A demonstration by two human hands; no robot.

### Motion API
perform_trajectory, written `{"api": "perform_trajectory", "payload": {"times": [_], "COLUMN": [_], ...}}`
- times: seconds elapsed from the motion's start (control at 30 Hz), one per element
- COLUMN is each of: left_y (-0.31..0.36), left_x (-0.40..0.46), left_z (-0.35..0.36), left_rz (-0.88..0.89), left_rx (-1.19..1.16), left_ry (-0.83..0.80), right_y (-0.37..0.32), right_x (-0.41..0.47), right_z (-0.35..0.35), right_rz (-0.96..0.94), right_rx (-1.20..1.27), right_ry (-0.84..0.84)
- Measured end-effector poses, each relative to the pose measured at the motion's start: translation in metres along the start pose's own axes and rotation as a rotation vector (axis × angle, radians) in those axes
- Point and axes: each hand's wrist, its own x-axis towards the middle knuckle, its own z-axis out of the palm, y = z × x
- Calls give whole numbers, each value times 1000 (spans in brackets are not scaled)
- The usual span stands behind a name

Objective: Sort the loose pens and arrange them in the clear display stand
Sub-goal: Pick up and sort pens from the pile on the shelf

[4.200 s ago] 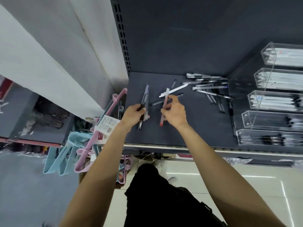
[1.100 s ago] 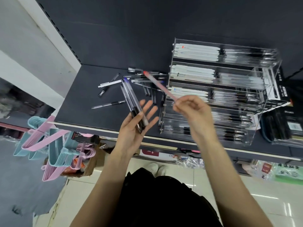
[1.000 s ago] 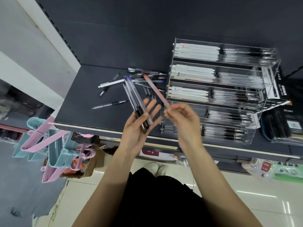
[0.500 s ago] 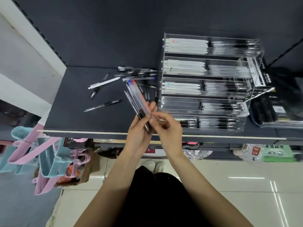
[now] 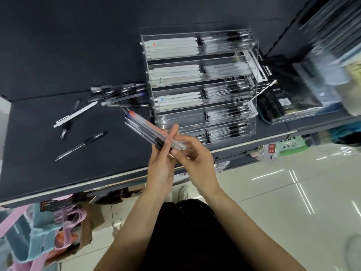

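Head view: dark shelf (image 5: pixel 39 173) bearing a clear display stand (image 5: pixel 199 85) at far right, its tiers holding pens. Loose pens (image 5: pixel 119 92) lie left of the stand. Left hand (image 5: pixel 162 169) grasps a bundle of pens (image 5: pixel 144 128) near the stand; right hand (image 5: pixel 195 159) pinches the bundle's near end.

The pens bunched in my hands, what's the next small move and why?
Probably carry the bundle of pens right to the clear stand and slot them into a row. Both the left hand and right hand grip it, lined up, and the stand is just beyond.
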Motion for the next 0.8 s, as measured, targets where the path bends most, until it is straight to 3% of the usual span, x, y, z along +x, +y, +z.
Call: {"api": "perform_trajectory", "payload": {"times": [0.3, 0.47, 0.8], "left_y": [-10, -38, -78], "left_x": [17, 28, 46], "left_z": [25, 56, 115], "left_rz": [24, 16, 68], "left_rx": [236, 197, 249], "left_ry": [91, 212, 258], "right_y": [0, 1, -11], "right_x": [32, 58, 114], "right_z": [-64, -109, -189], "right_rz": [32, 88, -246], "right_rx": [100, 65, -538], "right_ry": [-140, -253, -322]}}
